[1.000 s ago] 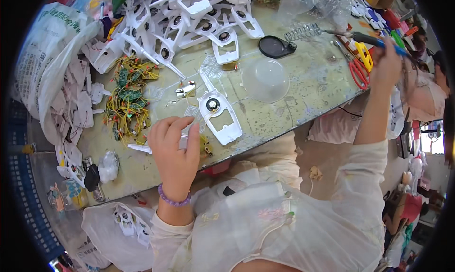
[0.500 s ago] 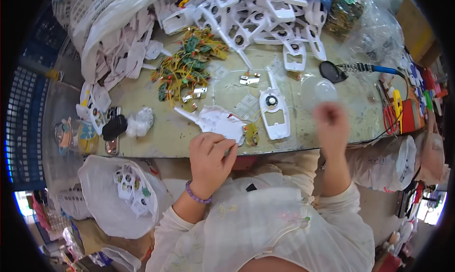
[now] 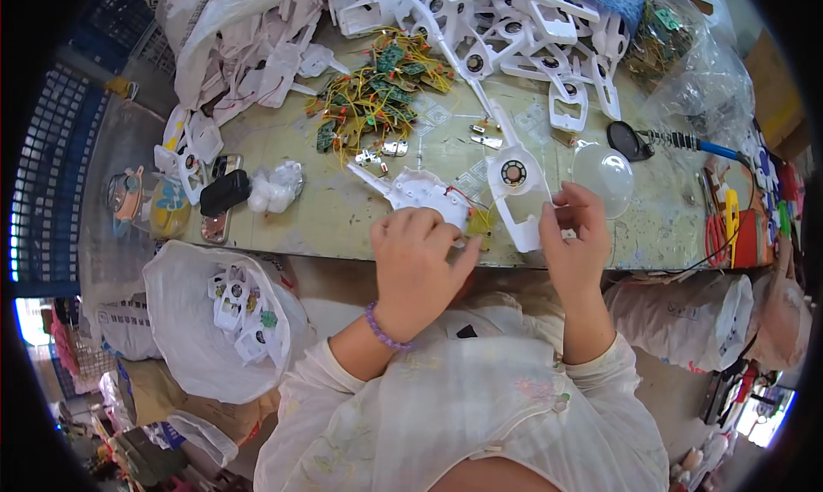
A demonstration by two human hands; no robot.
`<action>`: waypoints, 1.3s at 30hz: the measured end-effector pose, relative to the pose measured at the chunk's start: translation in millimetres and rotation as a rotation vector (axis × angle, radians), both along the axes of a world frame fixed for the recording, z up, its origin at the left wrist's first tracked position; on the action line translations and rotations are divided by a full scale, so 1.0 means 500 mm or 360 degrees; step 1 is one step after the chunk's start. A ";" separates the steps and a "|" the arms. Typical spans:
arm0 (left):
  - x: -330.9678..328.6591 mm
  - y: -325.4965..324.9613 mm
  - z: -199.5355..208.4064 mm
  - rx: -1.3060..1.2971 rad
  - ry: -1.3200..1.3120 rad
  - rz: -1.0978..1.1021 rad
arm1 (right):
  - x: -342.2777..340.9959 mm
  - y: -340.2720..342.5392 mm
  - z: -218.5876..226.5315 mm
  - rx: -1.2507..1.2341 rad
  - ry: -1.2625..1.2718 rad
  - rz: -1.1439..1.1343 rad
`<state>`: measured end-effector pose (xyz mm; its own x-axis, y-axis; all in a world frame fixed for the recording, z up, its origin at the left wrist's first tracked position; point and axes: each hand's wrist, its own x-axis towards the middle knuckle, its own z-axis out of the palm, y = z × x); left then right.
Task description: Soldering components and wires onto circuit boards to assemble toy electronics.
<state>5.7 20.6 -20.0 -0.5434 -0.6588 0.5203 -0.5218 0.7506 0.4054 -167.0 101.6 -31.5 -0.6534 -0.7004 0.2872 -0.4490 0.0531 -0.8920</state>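
My right hand (image 3: 576,235) pinches the lower right edge of a white plastic housing (image 3: 525,202). This housing has a long handle, a round speaker in the middle and a rectangular opening; it looks slightly tilted. At the table's near edge my left hand (image 3: 418,265) curls its fingers over the near side of a white plastic shell (image 3: 418,189), whose handle points left. Its fingertips are partly hidden. Red and yellow wires run from the shell to a small green-yellow circuit board (image 3: 482,221), beside the left fingertips. Small metal contact plates (image 3: 486,141) lie beyond.
Wired circuit boards (image 3: 386,85) are heaped behind the shell, with many white housings (image 3: 514,29) further back. A clear dome (image 3: 610,179), a soldering iron (image 3: 711,147) and pliers (image 3: 714,222) lie right. A bag of parts (image 3: 171,321) hangs at lower left.
My right hand has come left from beside the clear dome and taken hold of the speaker housing, which has turned a little. My left hand stays at the shell. The whole view has shifted.
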 end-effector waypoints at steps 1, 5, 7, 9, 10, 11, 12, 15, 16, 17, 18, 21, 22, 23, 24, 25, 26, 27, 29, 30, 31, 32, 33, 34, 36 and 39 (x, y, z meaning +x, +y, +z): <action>0.012 -0.010 0.007 0.0054 0.0040 0.0009 | 0.003 -0.004 -0.003 -0.0213 0.0061 0.0006; 0.064 -0.070 0.034 0.0480 0.0044 -0.0027 | 0.034 -0.041 0.016 -0.0494 0.0161 0.0113; 0.081 -0.104 0.033 0.0604 0.0028 -0.0041 | 0.034 -0.058 0.018 -0.0441 0.0568 0.0187; 0.091 -0.129 0.016 0.0674 0.0054 0.0033 | 0.044 -0.083 0.028 -0.0548 0.0861 0.0265; 0.091 -0.139 0.014 0.0711 0.0094 0.0017 | 0.047 -0.092 0.031 -0.0557 0.0978 0.0321; 0.091 -0.148 0.009 0.0700 0.0100 0.0029 | 0.046 -0.100 0.034 -0.0571 0.0981 0.0331; 0.089 -0.157 0.004 0.0708 0.0105 0.0047 | 0.042 -0.107 0.038 -0.0575 0.1225 0.0476; 0.078 -0.168 0.000 0.0662 0.0075 0.0100 | 0.035 -0.120 0.055 -0.0569 0.1593 0.0687; 0.074 -0.170 -0.003 0.0624 0.0033 0.0123 | 0.034 -0.123 0.061 -0.0528 0.1682 0.0809; 0.071 -0.171 -0.013 0.0482 0.0030 0.0135 | 0.034 -0.125 0.064 -0.0484 0.1771 0.0930; 0.073 -0.171 -0.021 0.0478 0.0029 0.0136 | 0.035 -0.126 0.065 -0.0444 0.1745 0.1024; 0.064 -0.167 -0.022 0.0357 0.0105 0.0223 | 0.018 -0.130 0.039 -0.0434 0.1648 0.1209; 0.065 -0.165 -0.020 0.0346 0.0150 0.0281 | 0.013 -0.128 0.040 -0.0411 0.1612 0.1308; 0.066 -0.163 -0.020 0.0335 0.0193 0.0342 | 0.010 -0.127 0.042 -0.0409 0.1619 0.1310; 0.070 -0.164 -0.023 0.0423 0.0272 0.0339 | 0.008 -0.127 0.045 -0.0442 0.1611 0.1389; 0.072 -0.166 -0.021 0.0426 0.0276 0.0342 | 0.008 -0.127 0.046 -0.0473 0.1599 0.1470; 0.073 -0.168 -0.016 0.0327 0.0357 0.0188 | 0.008 -0.128 0.046 -0.0441 0.1555 0.1474; 0.075 -0.169 -0.010 0.0226 0.0435 0.0036 | 0.006 -0.130 0.043 -0.0440 0.1555 0.1481; 0.071 -0.170 0.017 0.0298 0.0178 -0.0456 | 0.004 -0.130 0.038 -0.0375 0.1478 0.1458; 0.059 -0.164 0.031 0.0275 0.0004 -0.0565 | 0.000 -0.128 0.027 -0.0291 0.1398 0.1481; 0.050 -0.162 0.033 0.0211 -0.0229 -0.0577 | -0.003 -0.126 0.017 -0.0305 0.1394 0.1509; 0.044 -0.166 0.030 0.0308 -0.0288 -0.0628 | -0.005 -0.125 0.012 -0.0224 0.1284 0.1550; 0.039 -0.171 0.019 0.0407 -0.0346 -0.0677 | -0.006 -0.123 0.010 -0.0142 0.1173 0.1591; 0.036 -0.174 0.003 0.0329 -0.0268 -0.0576 | -0.003 -0.123 0.015 -0.0234 0.1139 0.1568; 0.027 -0.177 0.013 0.0402 -0.0361 -0.0545 | 0.002 -0.112 0.031 -0.0279 0.1093 0.1411; 0.029 -0.160 -0.001 0.0134 -0.0332 -0.0474 | -0.002 -0.086 0.047 -0.0393 0.1037 0.1177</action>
<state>20.4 -59.4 -20.6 -0.8062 -0.4917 0.3291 -0.3635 0.8505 0.3802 -167.9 58.7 -8.1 0.2553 -0.7384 0.6242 -0.6971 -0.5879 -0.4104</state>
